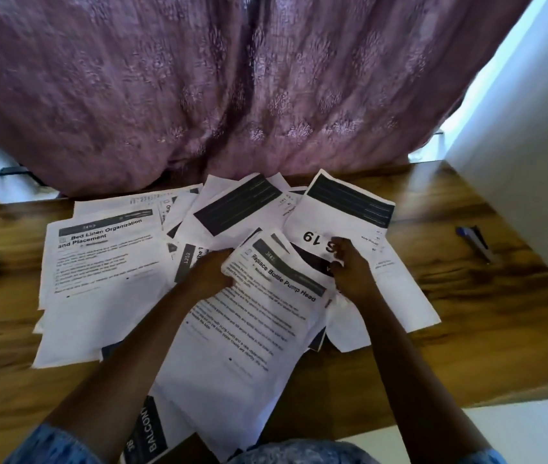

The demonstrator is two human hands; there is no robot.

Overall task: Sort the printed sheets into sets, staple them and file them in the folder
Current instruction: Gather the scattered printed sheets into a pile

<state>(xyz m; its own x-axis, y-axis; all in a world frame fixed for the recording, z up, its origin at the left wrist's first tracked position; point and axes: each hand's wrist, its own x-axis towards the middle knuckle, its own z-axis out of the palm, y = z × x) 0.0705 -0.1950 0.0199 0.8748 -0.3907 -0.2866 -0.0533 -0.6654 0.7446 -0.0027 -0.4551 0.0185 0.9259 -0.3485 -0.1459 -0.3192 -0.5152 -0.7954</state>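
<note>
Printed sheets [75, 329] lie in one loose, overlapping spread across the middle of the wooden worktop [466, 313]. At least ten show, but they overlap too much for an exact count. Four can be told apart by their print: the Bed Linen sheet [105, 262] at the left, the Pump Head sheet [256, 329] on top in the centre, the sheet marked 19 [339, 219] behind it, and the Balcony sheet [152, 426] at the near edge.

Two hands work in the pile. The left hand [212, 269] has its grip curled round the left edge of the Pump Head sheet. The right hand [353, 269] has its grip closed, pinching the sheet marked 19.

One pen [475, 244] lies well apart to the right. A purple curtain [232, 78] hangs behind.
</note>
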